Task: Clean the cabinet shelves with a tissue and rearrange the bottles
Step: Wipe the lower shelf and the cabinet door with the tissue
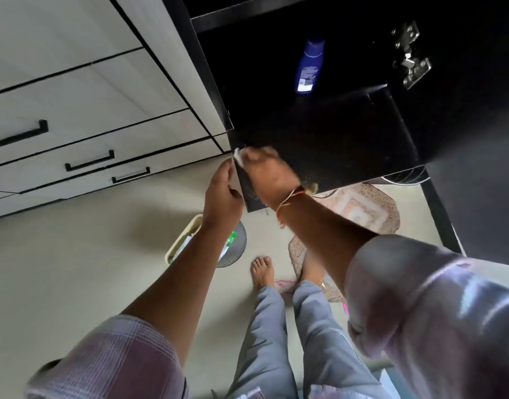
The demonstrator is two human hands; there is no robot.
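Note:
A black cabinet shelf (334, 139) fills the upper right, with pale dust specks along its front-left edge. A blue bottle (309, 66) stands alone deep on the shelf. My right hand (269, 175) presses a white tissue (238, 155) onto the shelf's front-left corner, fingers closed over it. My left hand (223, 194) is just left of that corner, below the shelf edge, fingers curled; whether it holds anything is hidden.
White drawers with black handles (89, 162) stand to the left. On the floor below are a grey bin (236, 246) with rubbish, a cream basket (182, 240) and a patterned mat (360, 208). A metal hinge (410, 56) sits on the cabinet's right wall.

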